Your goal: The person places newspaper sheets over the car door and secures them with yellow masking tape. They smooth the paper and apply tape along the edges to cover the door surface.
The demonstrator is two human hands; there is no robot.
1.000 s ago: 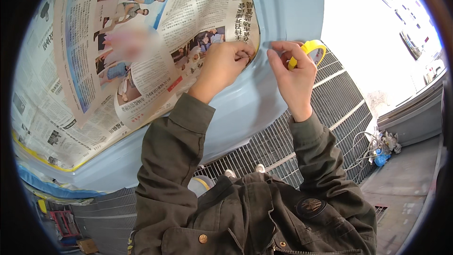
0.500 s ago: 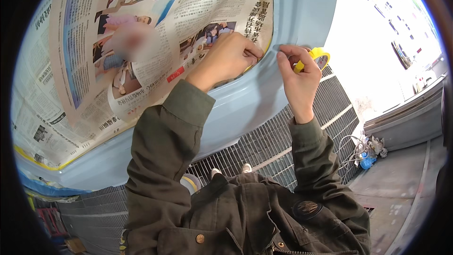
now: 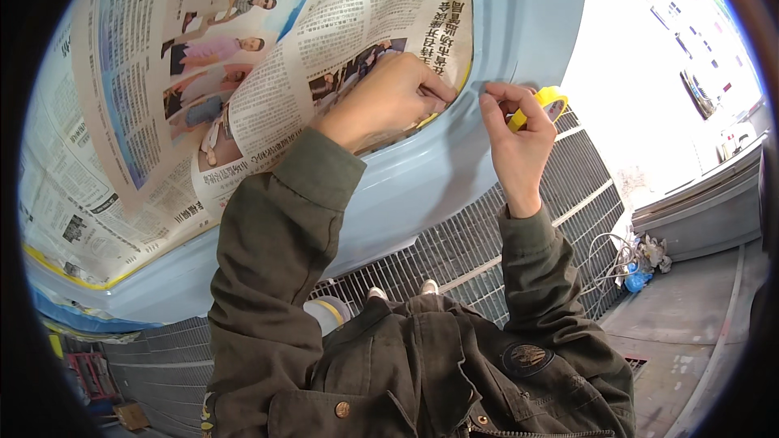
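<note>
A newspaper sheet (image 3: 268, 105) covers the window area of a light blue vehicle body panel (image 3: 381, 219). Yellow tape (image 3: 89, 282) runs along the sheet's edge. At the curved corner of that edge, my left hand (image 3: 389, 101) rests on the paper with its fingers curled and pinched together. What lies between those fingertips is hidden, though a short bit of yellow tape shows just below them. To the right, my right hand (image 3: 519, 130) is closed on a roll of yellow masking tape (image 3: 555, 104), thumb and forefinger close to the blue panel.
Metal floor grating (image 3: 454, 264) lies below the panel, and a round pale container (image 3: 329, 312) stands on it near my shoes. Cables, crumpled wrap and a blue bundle (image 3: 638, 277) sit at the right. A red frame (image 3: 91, 375) and a cardboard box (image 3: 130, 416) are at lower left.
Both hands keep almost the same places and holds. The view has shifted slightly, so the round container shows more. The tape roll stays in my right hand.
</note>
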